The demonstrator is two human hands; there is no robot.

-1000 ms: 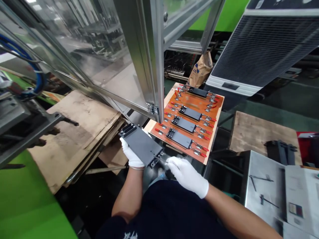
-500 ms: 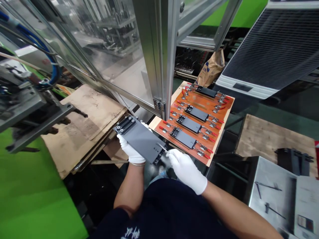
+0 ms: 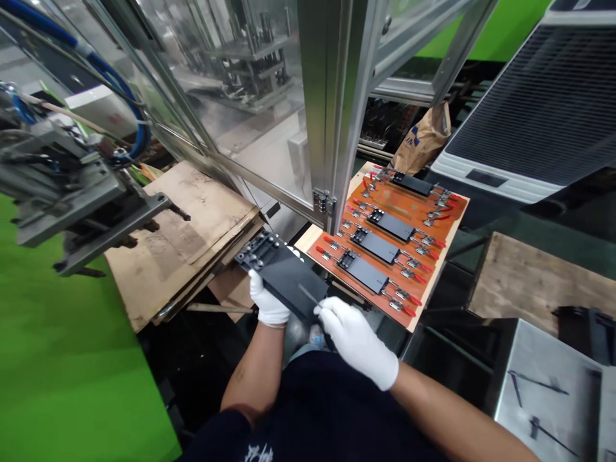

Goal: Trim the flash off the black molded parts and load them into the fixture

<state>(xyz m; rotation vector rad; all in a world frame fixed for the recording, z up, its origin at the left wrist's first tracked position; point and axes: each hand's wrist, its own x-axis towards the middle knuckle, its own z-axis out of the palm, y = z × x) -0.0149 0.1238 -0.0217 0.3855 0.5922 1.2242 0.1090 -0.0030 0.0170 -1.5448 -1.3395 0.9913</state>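
left hand [image 3: 272,301] palm-up under dark panel [image 3: 293,279]

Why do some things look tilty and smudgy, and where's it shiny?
Head view: the ribbed grille slants, maybe from wide-lens stretching; head view: the thin tool in the right hand looks smeared, probably by motion; head view: pale glare hazes the clear panel.

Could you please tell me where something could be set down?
Bare wood shows on the wooden board beside the dark parts. The cardboard stack has bare top between the metal arm and glazed cabinet. The orange board is crowded with clamps and plates, except a strip between the farthest two.
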